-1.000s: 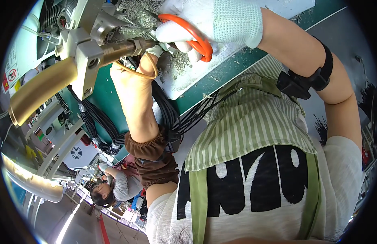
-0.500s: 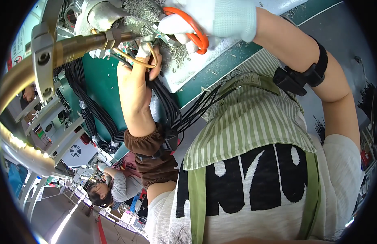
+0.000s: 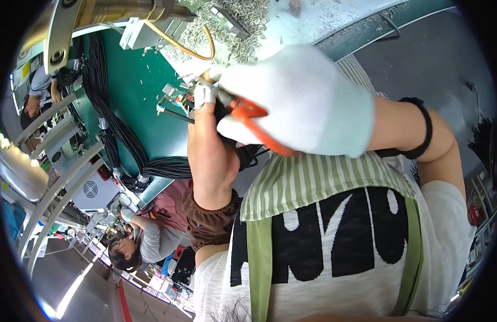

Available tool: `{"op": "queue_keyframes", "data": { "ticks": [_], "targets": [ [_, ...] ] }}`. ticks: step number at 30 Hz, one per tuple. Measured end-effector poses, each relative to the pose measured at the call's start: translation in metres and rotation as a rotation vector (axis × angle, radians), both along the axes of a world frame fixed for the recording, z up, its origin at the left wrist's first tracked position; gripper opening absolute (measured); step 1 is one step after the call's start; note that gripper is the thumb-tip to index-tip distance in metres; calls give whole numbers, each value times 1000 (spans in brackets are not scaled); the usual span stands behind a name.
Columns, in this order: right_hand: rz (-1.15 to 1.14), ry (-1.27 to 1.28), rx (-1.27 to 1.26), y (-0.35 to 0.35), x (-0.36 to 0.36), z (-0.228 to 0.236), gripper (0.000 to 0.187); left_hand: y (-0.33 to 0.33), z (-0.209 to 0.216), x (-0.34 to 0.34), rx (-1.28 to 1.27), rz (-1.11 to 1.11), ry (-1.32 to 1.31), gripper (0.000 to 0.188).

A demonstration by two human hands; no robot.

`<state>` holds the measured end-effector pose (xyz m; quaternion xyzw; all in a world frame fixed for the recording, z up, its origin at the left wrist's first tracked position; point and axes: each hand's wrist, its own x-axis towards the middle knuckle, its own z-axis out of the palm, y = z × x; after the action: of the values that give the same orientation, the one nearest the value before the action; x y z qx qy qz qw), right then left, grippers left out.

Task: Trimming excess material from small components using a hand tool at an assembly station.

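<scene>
My right hand (image 3: 299, 102), in a white glove, is closed around orange-handled pliers (image 3: 262, 131), whose dark metal head points at my left hand. My left hand (image 3: 205, 99) has white covers on its fingertips and pinches a small cable connector (image 3: 177, 98) with metal and green parts. From the connector a short black cable end sticks out. The plier head is close beside the left fingers; whether it touches the connector is hidden. Both hands are over the near edge of the green table.
Many small metal clippings (image 3: 248, 32) lie on a white sheet, with a dark block (image 3: 230, 22) among them. A bent tan tube (image 3: 197, 53) hangs from a fixture above. Bundles of black cable (image 3: 122, 139) run along the green table (image 3: 128, 88). A co-worker (image 3: 152, 244) sits beyond.
Both hands have come back from the clippings and the fixture toward my body. The connector in my left hand now shows clearly, and the pliers have swung down with my right hand.
</scene>
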<state>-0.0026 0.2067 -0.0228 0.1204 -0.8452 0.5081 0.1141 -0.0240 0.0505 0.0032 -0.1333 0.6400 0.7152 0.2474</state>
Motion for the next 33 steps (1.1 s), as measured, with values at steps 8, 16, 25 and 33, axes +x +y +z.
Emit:
{"op": "queue_keyframes", "data": {
  "ticks": [8, 16, 25, 33],
  "targets": [
    [-144, -58, -87, 22, 11, -4, 19, -10, 1, -3, 25, -399, 121, 33],
    [39, 380, 49, 33, 14, 9, 17, -26, 11, -15, 275, -648, -31, 27],
    [332, -868, -822, 34, 16, 10, 35, -15, 11, 1, -282, -706, 954, 28],
    [465, -877, -706, 41, 18, 6, 40, -9, 29, -6, -511, -1016, 1247, 33]
  ]
}}
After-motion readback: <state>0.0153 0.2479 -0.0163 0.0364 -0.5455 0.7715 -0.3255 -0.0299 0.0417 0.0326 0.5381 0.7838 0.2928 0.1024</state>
